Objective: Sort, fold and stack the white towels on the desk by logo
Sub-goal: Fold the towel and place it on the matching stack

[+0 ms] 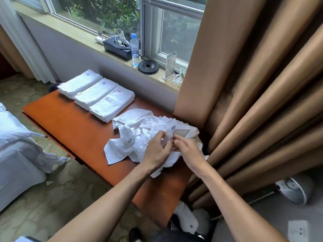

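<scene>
Separating one towel from the loose towels [139, 126] is judged to be the step in hand. Left hand [157, 151] and right hand [189, 150] meet over the near-right part of the heap. The fingers of each are curled in, pinching a fold of white cloth between fingertips and thumb; which single towel they hold cannot be told from the rest. Recommended handling: lift one layer only, draw it clear toward the bare near edge of the desk [76, 126], shake it flat, and find the logo before making any fold. Pulling two layers at once would likely drag the heap toward the right end, where it lies just beside the curtain [244, 88]. Item: loose towels, white, terry, crumpled and overlapping, at the right end of the desk. One grey label shows on a flap at the heap's left side; small reddish marks show on edges at its far side, too small to read. Item: three folded stacks, in a row at the far-left end of the desk, sides touching. End stack [79, 82], faint mark; middle stack [96, 93], dark mark; inner stack [113, 103], red mark, just beside the heap. Progress, judged: sorting well under way, heap not yet worked through.
</scene>
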Action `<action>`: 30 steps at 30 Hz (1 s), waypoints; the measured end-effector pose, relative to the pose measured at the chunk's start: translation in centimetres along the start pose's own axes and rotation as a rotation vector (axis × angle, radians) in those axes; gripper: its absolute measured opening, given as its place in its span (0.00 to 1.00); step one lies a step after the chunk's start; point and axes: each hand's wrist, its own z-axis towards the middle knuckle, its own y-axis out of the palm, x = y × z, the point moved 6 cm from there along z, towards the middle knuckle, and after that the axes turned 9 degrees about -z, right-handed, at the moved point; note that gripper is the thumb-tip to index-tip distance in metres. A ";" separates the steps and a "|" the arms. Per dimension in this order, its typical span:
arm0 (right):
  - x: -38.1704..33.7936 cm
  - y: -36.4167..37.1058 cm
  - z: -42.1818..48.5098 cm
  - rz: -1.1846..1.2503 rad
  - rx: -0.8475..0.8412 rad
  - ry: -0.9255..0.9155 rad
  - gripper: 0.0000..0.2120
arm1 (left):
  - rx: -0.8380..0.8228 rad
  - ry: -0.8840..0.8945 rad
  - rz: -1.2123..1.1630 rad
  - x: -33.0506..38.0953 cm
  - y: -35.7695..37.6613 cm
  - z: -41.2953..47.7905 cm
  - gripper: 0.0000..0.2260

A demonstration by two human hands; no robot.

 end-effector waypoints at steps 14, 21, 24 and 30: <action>2.5 -1.2 -1.8 -0.183 0.259 0.037 0.18 | -0.079 0.072 0.105 -1.4 -2.7 -1.4 0.08; 4.5 -1.9 1.3 -0.594 0.192 -0.056 0.08 | -0.005 -0.008 0.141 -0.6 -4.6 -2.4 0.11; 5.6 -0.7 2.5 -0.583 0.079 -0.068 0.03 | 0.072 -0.072 0.158 -0.8 -6.3 -2.7 0.10; 3.6 2.9 4.0 -0.304 -0.025 -0.127 0.05 | 0.237 -0.112 0.236 -1.2 -11.2 -4.1 0.12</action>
